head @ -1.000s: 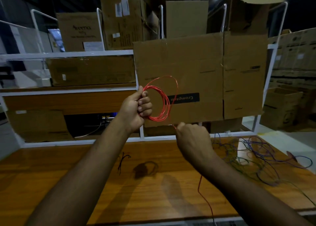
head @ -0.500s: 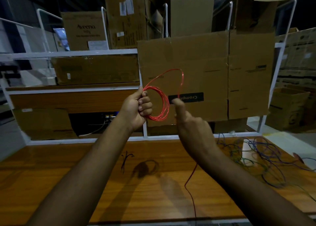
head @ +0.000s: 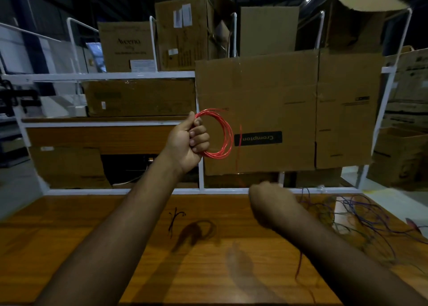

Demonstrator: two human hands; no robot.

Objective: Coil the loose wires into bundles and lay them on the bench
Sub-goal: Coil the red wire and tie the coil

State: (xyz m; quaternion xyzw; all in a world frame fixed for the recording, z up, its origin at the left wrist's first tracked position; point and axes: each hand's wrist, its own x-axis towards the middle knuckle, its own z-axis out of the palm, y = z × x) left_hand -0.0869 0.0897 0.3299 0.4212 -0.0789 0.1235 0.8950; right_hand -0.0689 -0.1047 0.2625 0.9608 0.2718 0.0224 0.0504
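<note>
My left hand (head: 188,141) is raised above the wooden bench (head: 115,247) and grips a coil of red wire (head: 223,133) with several loops. From the coil a loose red strand runs down to my right hand (head: 271,203), which is blurred, low over the bench, with fingers curled round the strand. The wire's tail (head: 300,264) hangs below my right wrist. A tangle of loose blue and dark wires (head: 361,215) lies on the bench at the right.
A small black wire tie (head: 175,217) lies mid-bench. A white metal rack (head: 129,191) stands behind the bench, loaded with cardboard boxes; a large flattened carton (head: 301,97) hangs right behind the coil. More boxes (head: 403,157) stand at the far right.
My right hand has dropped from beside the coil down to the bench's back edge, pulling the red strand down. The coil in my left hand has gained a loop.
</note>
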